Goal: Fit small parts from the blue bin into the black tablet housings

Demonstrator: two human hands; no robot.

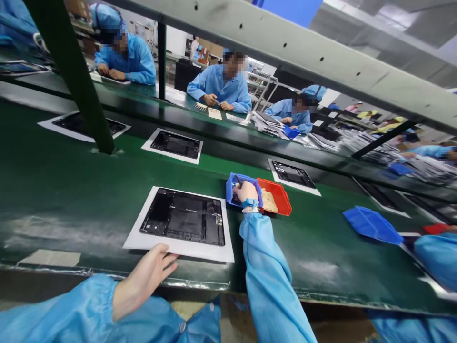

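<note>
A black tablet frame (183,216) lies open side up on a white sheet (143,240) on the green belt in front of me. My left hand (144,278) rests at the sheet's near edge, fingers stretched out and touching it. My right hand (245,191) reaches into a small blue bin (232,183) just right of the frame. Its fingers curl down inside the bin, and what they hold is hidden. A red bin (280,195) with pale parts (268,201) adjoins the blue one.
More black frames on white sheets (175,144) (293,174) (85,125) lie further along the belt. A green post (74,76) stands at left. A loose blue bin (373,224) lies at right beside another person's sleeve (437,255). Several people in blue coats work across the line.
</note>
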